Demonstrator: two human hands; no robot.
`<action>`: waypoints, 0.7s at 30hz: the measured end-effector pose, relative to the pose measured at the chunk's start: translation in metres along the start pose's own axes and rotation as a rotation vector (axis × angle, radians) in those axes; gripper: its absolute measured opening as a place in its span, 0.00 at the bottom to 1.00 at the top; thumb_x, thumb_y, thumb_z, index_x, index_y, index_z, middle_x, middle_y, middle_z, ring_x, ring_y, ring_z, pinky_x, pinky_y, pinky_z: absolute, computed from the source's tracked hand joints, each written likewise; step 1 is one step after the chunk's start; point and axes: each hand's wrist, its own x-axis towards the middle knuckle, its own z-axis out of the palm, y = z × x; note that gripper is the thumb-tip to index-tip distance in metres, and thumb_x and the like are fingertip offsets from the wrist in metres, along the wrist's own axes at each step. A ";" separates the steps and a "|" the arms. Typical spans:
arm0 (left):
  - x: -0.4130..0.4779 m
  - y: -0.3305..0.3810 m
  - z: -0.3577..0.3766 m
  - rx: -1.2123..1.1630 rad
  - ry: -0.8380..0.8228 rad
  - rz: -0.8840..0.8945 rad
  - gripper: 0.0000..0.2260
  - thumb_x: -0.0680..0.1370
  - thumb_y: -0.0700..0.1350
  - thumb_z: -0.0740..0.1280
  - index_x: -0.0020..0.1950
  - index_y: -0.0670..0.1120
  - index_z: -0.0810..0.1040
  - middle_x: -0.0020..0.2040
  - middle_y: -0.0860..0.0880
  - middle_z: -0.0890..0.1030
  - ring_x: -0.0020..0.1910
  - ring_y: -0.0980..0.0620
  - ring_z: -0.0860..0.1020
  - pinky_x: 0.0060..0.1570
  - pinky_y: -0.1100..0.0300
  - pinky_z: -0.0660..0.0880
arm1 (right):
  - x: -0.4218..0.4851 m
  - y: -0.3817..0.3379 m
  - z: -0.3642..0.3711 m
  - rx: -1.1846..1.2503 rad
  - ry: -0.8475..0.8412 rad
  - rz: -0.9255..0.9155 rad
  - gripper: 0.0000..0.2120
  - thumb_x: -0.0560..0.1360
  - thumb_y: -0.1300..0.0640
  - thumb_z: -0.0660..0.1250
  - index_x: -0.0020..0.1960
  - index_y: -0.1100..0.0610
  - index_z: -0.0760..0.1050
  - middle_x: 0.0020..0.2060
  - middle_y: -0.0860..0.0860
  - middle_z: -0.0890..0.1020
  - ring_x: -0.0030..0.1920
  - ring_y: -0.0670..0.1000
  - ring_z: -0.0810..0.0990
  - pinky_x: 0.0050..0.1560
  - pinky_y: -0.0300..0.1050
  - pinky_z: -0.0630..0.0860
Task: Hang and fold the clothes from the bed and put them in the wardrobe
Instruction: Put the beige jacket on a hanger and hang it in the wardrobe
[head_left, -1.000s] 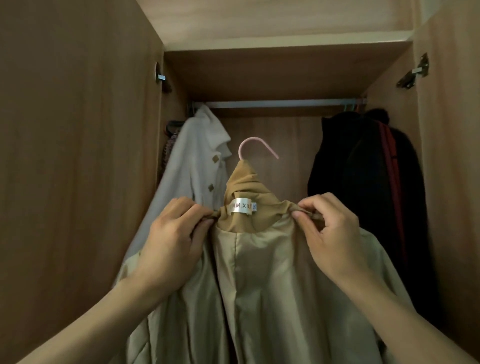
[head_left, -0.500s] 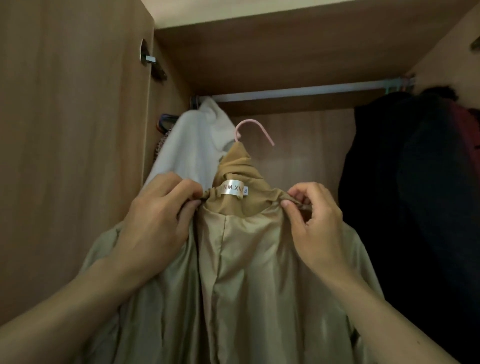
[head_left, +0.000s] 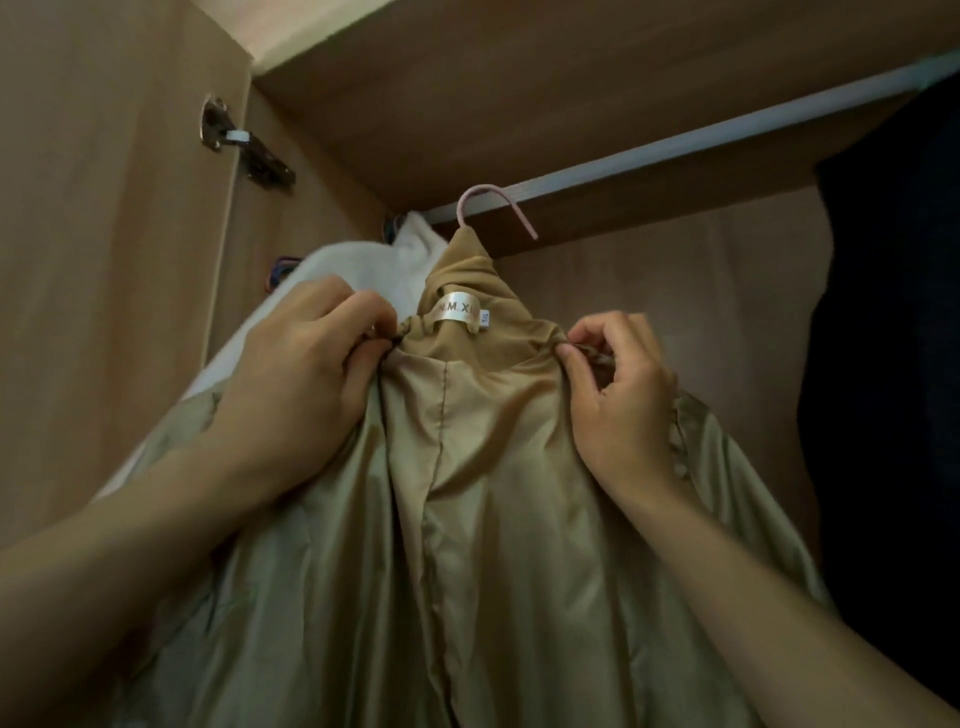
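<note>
Label (head_left: 458, 310) at coat (head_left: 493, 467) collar reads "N.M.XI"

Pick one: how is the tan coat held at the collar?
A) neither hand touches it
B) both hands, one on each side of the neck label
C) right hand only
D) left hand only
B: the left hand and the right hand each pinch the collar of the tan coat, one on either side of the neck label.

Home bedroom wardrobe (head_left: 119, 208), hanging rail (head_left: 675, 143), coats (head_left: 353, 270)
</note>
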 end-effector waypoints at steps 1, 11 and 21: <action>0.005 -0.002 0.005 0.009 -0.008 -0.002 0.03 0.77 0.40 0.65 0.47 0.42 0.79 0.42 0.45 0.76 0.43 0.44 0.74 0.41 0.51 0.69 | 0.002 0.007 0.008 0.017 0.013 0.006 0.04 0.75 0.63 0.70 0.45 0.56 0.75 0.43 0.48 0.75 0.43 0.50 0.75 0.45 0.48 0.75; 0.027 -0.039 0.057 0.109 -0.006 -0.019 0.08 0.77 0.43 0.60 0.48 0.43 0.77 0.42 0.43 0.74 0.41 0.43 0.72 0.36 0.44 0.72 | 0.035 0.065 0.086 -0.067 -0.013 0.001 0.05 0.75 0.56 0.69 0.44 0.50 0.73 0.42 0.44 0.74 0.47 0.48 0.72 0.47 0.46 0.62; 0.053 -0.102 0.115 0.240 -0.003 -0.013 0.06 0.78 0.42 0.60 0.50 0.45 0.76 0.44 0.44 0.73 0.43 0.46 0.69 0.37 0.49 0.70 | 0.066 0.112 0.181 -0.022 0.034 0.030 0.04 0.77 0.55 0.67 0.44 0.50 0.73 0.41 0.43 0.71 0.47 0.48 0.70 0.48 0.45 0.62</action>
